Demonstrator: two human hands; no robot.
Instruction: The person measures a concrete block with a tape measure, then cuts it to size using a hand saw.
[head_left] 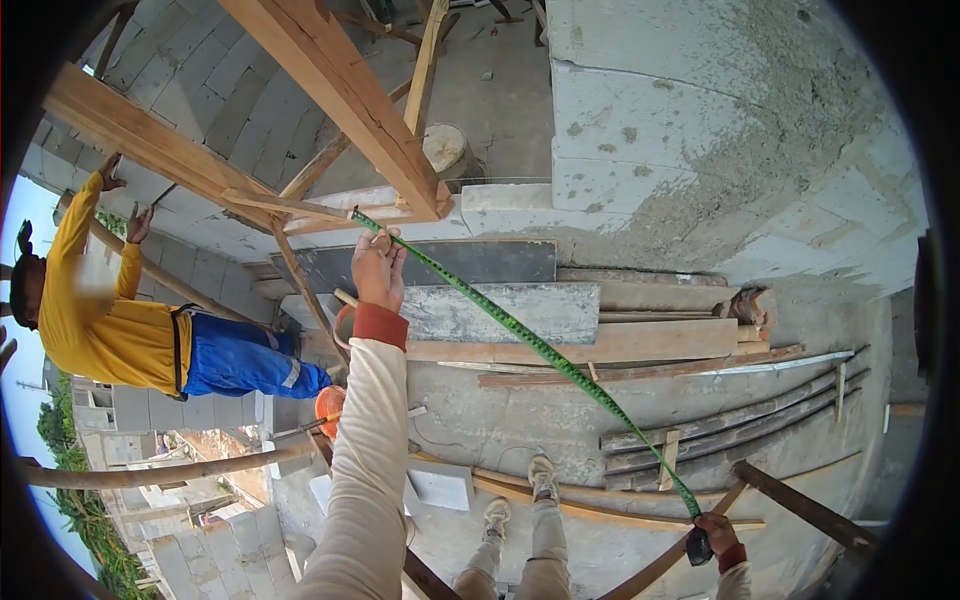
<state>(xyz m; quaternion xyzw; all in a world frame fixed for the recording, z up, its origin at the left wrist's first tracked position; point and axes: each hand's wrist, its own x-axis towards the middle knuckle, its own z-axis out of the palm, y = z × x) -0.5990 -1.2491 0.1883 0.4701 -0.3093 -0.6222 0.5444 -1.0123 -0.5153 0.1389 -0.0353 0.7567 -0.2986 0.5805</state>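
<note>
A green tape measure (pixel 540 345) runs pulled out on a slant between my two hands. My left hand (pixel 380 268), arm stretched far forward, pinches the blade near its hooked end. That end overlaps the tip of a thin wooden strip (pixel 290 205) beside the foot of a wooden frame post (pixel 350 100). At the lower right, my right hand (pixel 722 540) is closed around the dark tape case (pixel 698 547), with the blade coming out of it toward the left hand.
A co-worker in a yellow shirt (pixel 100 325) stands at left, hands raised near a wooden beam (pixel 150 130). Planks and boards (pixel 570 340) lie along the block wall (pixel 640 150). Dark poles (pixel 720 425) lie on the floor at right. A bucket (pixel 448 150) stands behind the frame.
</note>
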